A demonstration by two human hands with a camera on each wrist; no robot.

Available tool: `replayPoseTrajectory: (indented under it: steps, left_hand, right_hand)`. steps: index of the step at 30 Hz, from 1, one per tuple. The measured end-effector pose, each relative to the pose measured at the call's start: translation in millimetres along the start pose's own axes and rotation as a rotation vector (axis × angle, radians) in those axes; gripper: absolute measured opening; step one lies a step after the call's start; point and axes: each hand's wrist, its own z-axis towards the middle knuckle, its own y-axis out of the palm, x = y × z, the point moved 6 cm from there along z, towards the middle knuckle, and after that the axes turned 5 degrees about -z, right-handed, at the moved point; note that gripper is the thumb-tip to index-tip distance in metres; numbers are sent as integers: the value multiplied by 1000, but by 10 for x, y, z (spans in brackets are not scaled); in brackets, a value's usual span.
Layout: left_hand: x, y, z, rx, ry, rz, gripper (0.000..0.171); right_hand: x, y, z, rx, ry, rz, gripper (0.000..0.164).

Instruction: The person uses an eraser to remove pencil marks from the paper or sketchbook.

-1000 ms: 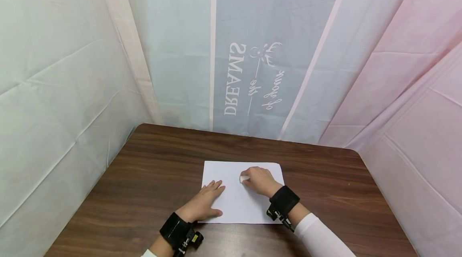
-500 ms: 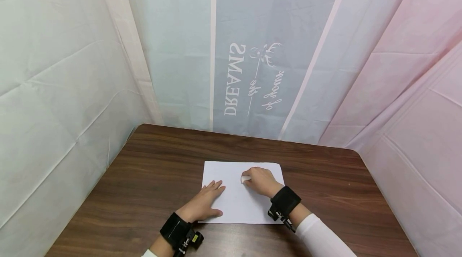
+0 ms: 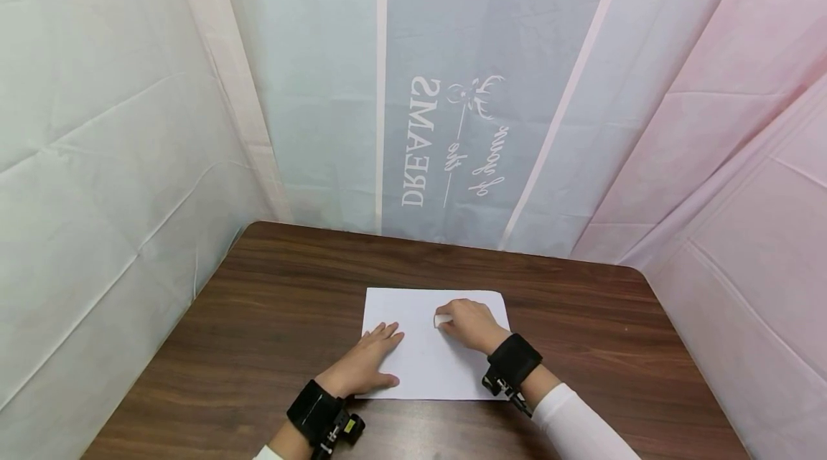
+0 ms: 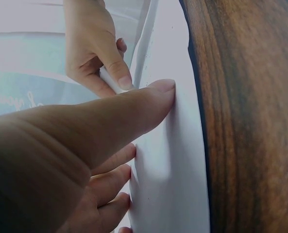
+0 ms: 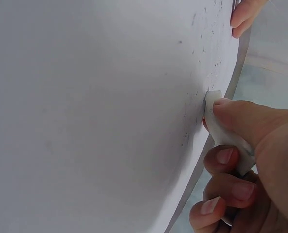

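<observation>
A white sheet of paper [image 3: 426,370] lies on the brown wooden table [image 3: 297,280]. Fingers spread, my left hand [image 3: 365,367] rests flat on the sheet's left side. In the left wrist view its thumb [image 4: 134,104] reaches along the paper near the edge. Between thumb and fingers my right hand [image 3: 473,324] pinches a white eraser [image 5: 216,116], its tip right at the paper's surface. Dark crumbs [image 5: 184,116] are scattered around that tip. The outer fingers of the right hand curl below the eraser, hiding part of it.
A pale curtain [image 3: 323,87] with printed lettering hangs behind the table's far edge, and more cloth drapes both sides. Each wrist wears a black band with a small camera, the left band [image 3: 314,413] close to the sheet's near corner.
My right hand, with the eraser in its grip, has shifted slightly to the right across the paper. The left hand and the sheet have stayed in place.
</observation>
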Motion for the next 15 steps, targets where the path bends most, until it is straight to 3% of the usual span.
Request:
replayPoseTrajectory:
  steps: [15]
  left_hand:
    - [6,-1,1,3,0,-1,78]
  right_hand:
    - [36,-10,-26,9,7,-2,23]
